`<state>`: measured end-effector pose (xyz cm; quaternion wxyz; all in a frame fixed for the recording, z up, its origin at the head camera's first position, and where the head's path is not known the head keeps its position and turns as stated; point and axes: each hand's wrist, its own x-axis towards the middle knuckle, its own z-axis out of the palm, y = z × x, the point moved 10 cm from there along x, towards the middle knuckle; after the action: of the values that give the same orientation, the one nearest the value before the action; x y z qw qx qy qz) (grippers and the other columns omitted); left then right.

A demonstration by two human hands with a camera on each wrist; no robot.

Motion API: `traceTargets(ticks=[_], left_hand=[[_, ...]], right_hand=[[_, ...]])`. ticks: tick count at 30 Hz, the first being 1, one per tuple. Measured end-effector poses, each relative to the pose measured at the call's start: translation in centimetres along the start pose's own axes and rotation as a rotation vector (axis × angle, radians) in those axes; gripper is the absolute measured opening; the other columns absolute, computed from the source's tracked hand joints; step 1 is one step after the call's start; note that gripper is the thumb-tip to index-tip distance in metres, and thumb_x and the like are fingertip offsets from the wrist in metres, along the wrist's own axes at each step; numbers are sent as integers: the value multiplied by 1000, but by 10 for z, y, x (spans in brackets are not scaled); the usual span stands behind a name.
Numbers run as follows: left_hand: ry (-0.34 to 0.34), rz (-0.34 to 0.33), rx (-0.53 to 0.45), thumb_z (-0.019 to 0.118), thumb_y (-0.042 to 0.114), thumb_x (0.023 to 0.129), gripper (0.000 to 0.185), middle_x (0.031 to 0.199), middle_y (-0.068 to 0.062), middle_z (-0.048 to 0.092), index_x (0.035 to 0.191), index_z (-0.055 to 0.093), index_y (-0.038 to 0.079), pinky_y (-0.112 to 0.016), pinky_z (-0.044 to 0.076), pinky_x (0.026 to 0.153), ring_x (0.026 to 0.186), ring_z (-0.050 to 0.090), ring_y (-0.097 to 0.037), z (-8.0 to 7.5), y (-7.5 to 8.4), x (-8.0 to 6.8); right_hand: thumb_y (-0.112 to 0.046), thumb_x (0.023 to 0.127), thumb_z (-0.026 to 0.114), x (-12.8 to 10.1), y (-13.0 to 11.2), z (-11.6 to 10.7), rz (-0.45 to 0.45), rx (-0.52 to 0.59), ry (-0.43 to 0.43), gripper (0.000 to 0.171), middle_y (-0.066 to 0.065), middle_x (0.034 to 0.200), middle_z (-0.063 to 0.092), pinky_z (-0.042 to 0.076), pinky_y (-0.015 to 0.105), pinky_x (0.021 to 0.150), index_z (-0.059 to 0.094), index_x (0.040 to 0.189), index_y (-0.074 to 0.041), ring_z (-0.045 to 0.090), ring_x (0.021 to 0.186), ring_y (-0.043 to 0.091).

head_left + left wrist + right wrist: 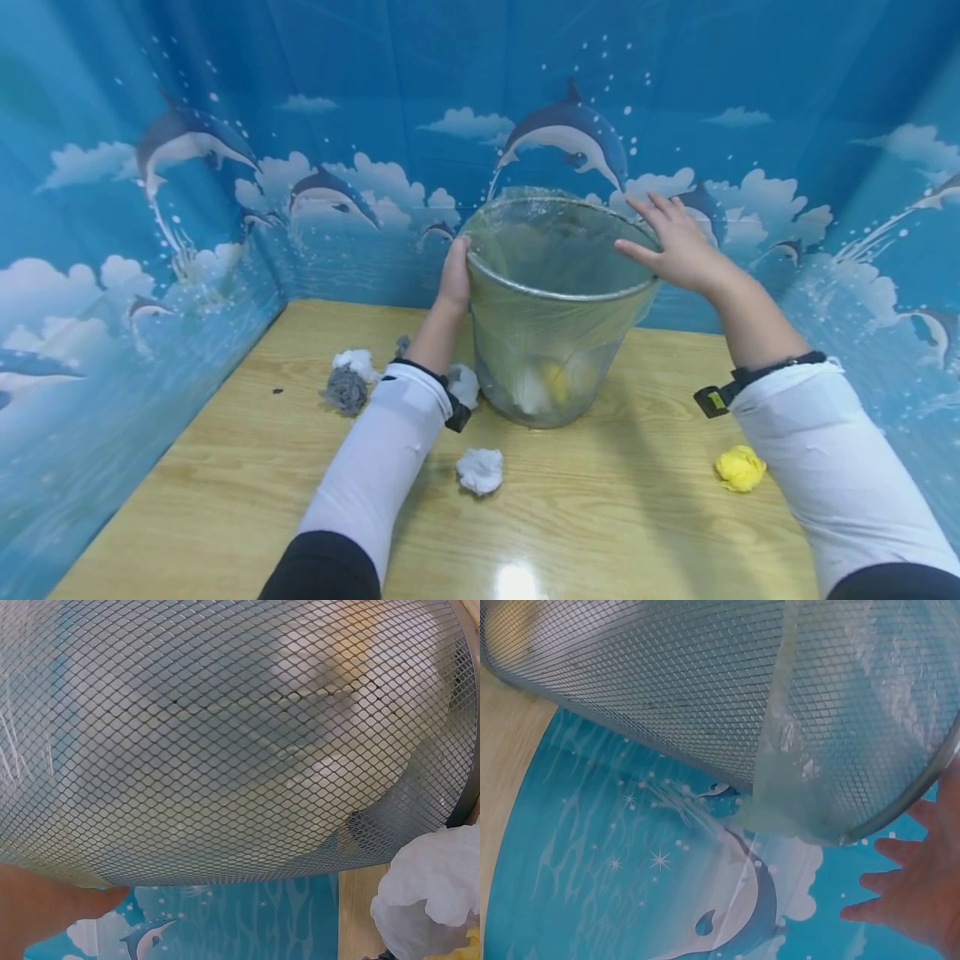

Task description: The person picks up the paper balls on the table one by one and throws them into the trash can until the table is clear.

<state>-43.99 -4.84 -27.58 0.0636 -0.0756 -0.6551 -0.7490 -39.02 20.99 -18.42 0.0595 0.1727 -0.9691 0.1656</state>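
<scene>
Head view is showing your left hand point(454, 279) gripping the mesh bin point(551, 350) rim at nine o'clock mid-bench point(600, 517), right hand point(678, 242) spread wide; the right wrist view alone is revealing the liner point(795, 780) overhanging.

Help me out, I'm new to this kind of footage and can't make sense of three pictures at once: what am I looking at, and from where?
No machine here: a person wears three cameras. The wide picture comes from the head and looks down at both arms. The other two come from the wrists, so they show the wire mesh very close.

On the wooden table stands a mesh bin lined with a clear plastic bag. The left hand touches the bin's rim; whether it grips it I cannot tell. The right hand is spread open at the rim opposite.

Around the bin lie crumpled balls: a white ball, a yellow ball and a grey ball. More balls lie inside the bin.
</scene>
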Motion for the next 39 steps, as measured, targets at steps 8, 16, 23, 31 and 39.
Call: traceTargets(ticks=[8, 16, 23, 31, 39], left_hand=[[-6, -12, 14, 21, 38, 99, 30, 88, 2, 39, 82, 38, 19, -31, 32, 90, 80, 38, -12, 0, 0, 0], [0, -12, 18, 21, 39, 99, 30, 89, 1, 39, 83, 38, 19, -32, 32, 91, 82, 39, -13, -2, -1, 1], [1, -12, 18, 21, 38, 99, 30, 89, 1, 40, 84, 40, 19, -32, 33, 91, 82, 39, -12, -3, 0, 0], [-2, 16, 9, 22, 36, 100, 30, 82, 2, 39, 80, 38, 20, -27, 33, 84, 75, 37, -11, -1, 3, 0], [0, 22, 8, 22, 36, 99, 30, 81, 2, 39, 79, 37, 19, -27, 33, 81, 72, 36, -11, -1, 2, 0]], right_hand=[[-52, 99, 39, -10, 14, -8, 17, 17, 35, 76, 19, 161, -12, -7, 71, 108, 4, 157, -18, -19, 144, 43], [-48, 100, 40, -25, 36, -14, 54, 70, 74, 75, 19, 160, -15, -2, 74, 107, 3, 157, -16, -17, 144, 45], [-49, 100, 40, -42, 52, -16, 92, 87, 117, 75, 17, 161, -15, 1, 76, 104, 0, 157, -20, -14, 145, 46], [-44, 101, 42, -61, 68, -8, 83, 45, 140, 75, 20, 160, -14, 1, 74, 106, 2, 157, -16, -13, 145, 47], [-43, 101, 43, -75, 82, 5, 96, -10, 117, 76, 26, 159, -11, -2, 72, 108, 4, 156, -9, -13, 143, 51]])
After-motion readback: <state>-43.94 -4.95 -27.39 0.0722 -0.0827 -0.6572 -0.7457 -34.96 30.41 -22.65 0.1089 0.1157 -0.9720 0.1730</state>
